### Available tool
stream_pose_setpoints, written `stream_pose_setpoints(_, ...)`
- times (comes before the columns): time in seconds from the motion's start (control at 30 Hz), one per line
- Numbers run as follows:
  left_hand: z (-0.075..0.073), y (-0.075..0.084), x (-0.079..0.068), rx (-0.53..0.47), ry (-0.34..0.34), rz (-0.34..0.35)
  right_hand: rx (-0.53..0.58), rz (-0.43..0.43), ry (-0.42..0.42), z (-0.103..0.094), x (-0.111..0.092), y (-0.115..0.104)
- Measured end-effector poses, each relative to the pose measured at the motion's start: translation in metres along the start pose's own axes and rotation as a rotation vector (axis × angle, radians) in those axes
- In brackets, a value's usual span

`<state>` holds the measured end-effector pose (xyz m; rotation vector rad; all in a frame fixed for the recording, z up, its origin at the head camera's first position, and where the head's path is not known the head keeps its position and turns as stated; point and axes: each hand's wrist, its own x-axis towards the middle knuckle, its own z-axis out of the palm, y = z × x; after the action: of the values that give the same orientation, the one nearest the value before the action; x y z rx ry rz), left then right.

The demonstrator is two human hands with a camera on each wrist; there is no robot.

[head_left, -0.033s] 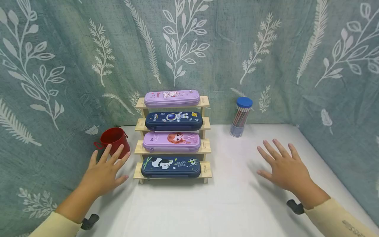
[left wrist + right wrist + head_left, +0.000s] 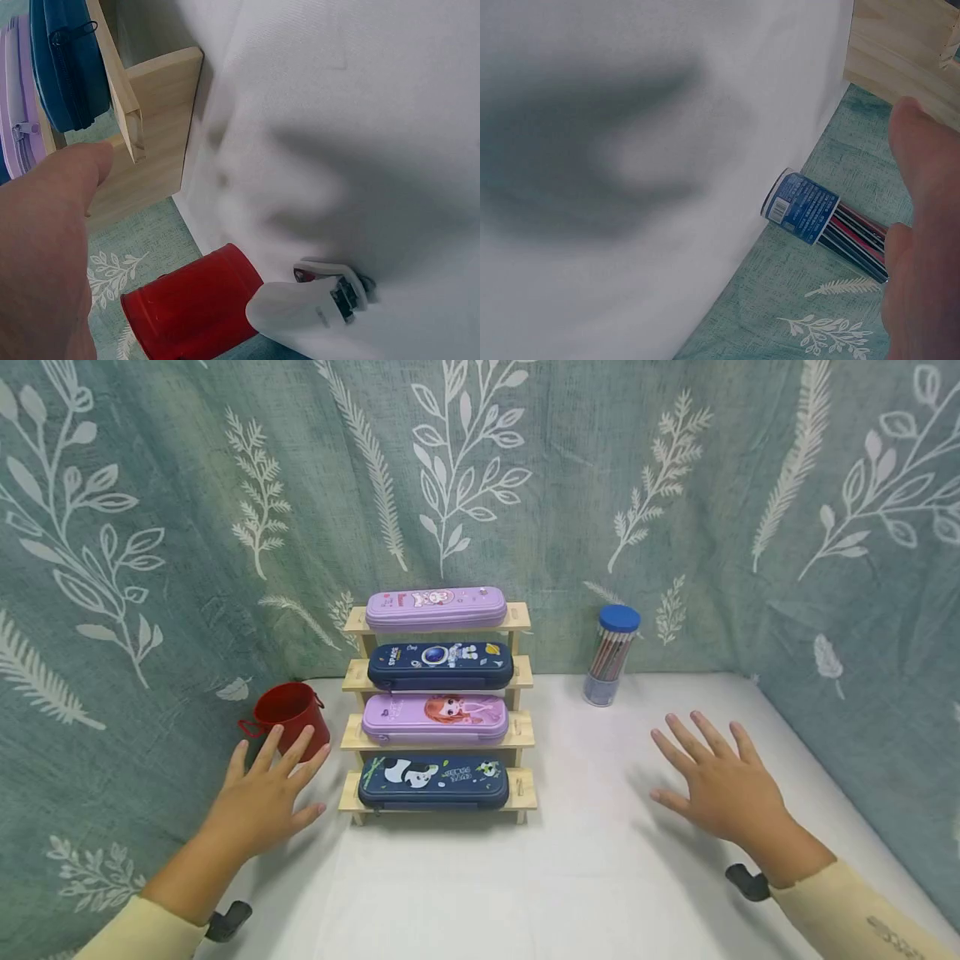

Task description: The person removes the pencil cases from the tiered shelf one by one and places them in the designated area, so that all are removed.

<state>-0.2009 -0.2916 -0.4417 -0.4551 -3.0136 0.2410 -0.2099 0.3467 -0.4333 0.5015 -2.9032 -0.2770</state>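
Observation:
My left hand (image 2: 258,810) hovers with spread fingers over the left side of the table, near a red mug (image 2: 288,718). It holds nothing. On the right, my right hand (image 2: 723,785) is held the same way, fingers apart, in front of a clear tube of pencils (image 2: 611,656) with a blue lid. Between the hands stands a four-step wooden rack (image 2: 350,793). From bottom to top it carries a navy panda pencil case (image 2: 435,783), a lilac pencil case with a girl (image 2: 435,720), a navy space pencil case (image 2: 441,667) and a lilac rabbit pencil case (image 2: 437,609).
Beside the red mug, the left wrist view shows a white object (image 2: 292,309) with a black part; its kind is unclear. A green leaf-patterned cloth (image 2: 555,460) surrounds the white table (image 2: 480,893) at the back and sides.

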Motion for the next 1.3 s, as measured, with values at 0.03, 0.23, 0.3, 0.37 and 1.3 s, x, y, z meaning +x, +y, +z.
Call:
stream_pose_setpoints(0.03,0.000,0.000,0.000,0.000,0.000,-0.003,-0.003,0.001,0.003,0.000,0.001,0.000)
stream_pose_setpoints(0.23,-0.003,-0.002,0.004,-0.079,-0.012,-0.051,0.015,0.012,0.001,0.000,0.005,-0.005)
stream_pose_setpoints(0.3,-0.007,-0.001,0.005,-0.208,-0.011,-0.082,0.072,0.033,-0.020,0.001,0.007,-0.010)
stream_pose_setpoints(0.37,-0.011,0.002,0.007,-0.389,0.009,-0.113,0.192,0.068,-0.053,0.003,0.008,-0.017)
stream_pose_setpoints(1.3,0.043,0.052,0.083,-1.543,0.118,-0.504,1.058,0.163,0.024,0.013,0.071,-0.190)
